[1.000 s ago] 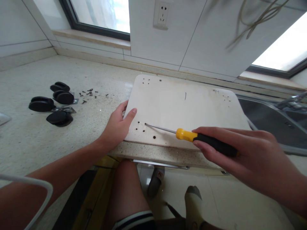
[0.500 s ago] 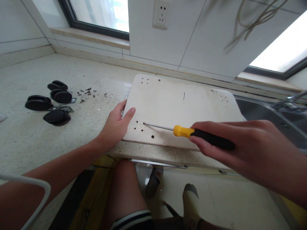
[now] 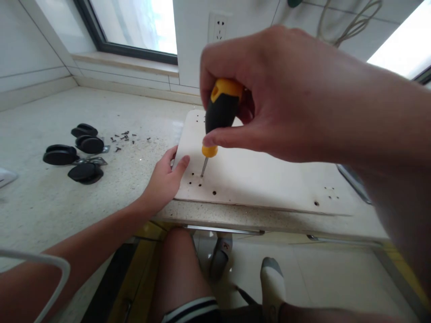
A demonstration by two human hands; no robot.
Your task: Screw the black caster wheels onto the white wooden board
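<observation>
A white board (image 3: pixel 266 179) with rounded corners and small screw holes lies flat on the counter. My left hand (image 3: pixel 166 177) grips its left edge, thumb on top and fingers around the side. My right hand (image 3: pixel 269 94) is wrapped around the yellow and black handle of a screwdriver (image 3: pixel 222 110). The screwdriver stands nearly upright, its tip at one hole of the group near the board's front left corner. Left of the board lie several black caster wheels (image 3: pixel 84 172) with metal plates, and several small dark screws (image 3: pixel 125 136) are scattered beside them.
The speckled counter (image 3: pixel 40 211) runs back to a tiled wall with a power socket (image 3: pixel 220 28). A coiled cable (image 3: pixel 360 22) hangs at upper right. Part of a sink rim (image 3: pixel 353 184) shows past the board. A white cable (image 3: pixel 50 259) crosses at lower left.
My right hand has swung up and over the board, bringing the screwdriver from lying nearly flat to nearly upright, its tip staying at the same hole. My left hand keeps its hold.
</observation>
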